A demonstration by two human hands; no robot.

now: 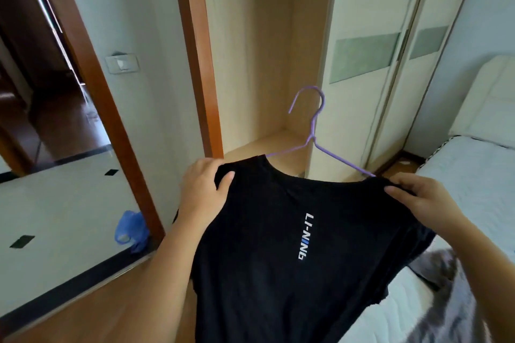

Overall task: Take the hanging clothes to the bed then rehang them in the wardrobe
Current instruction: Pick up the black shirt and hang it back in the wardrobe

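Observation:
A black T-shirt (pixel 278 245) with white lettering down its middle hangs on a purple wire hanger (pixel 313 131). The hanger's hook points up in front of the open wardrobe (pixel 250 50). My left hand (pixel 204 192) grips the shirt's left shoulder over the hanger's end. The right shoulder is pinched by my right hand (pixel 423 198). The wardrobe's open bay shows bare light wood walls and a bare floor board; its rail is out of sight. The bed (pixel 473 175) with a white cover lies at the right, below the shirt's right side.
Sliding wardrobe doors (pixel 390 64) with green panels stand right of the open bay. A brown door frame (pixel 92 78) at the left opens onto a tiled hallway. A blue plastic bag (pixel 131 228) lies by that frame. A grey garment (pixel 446 301) lies on the bed's near corner.

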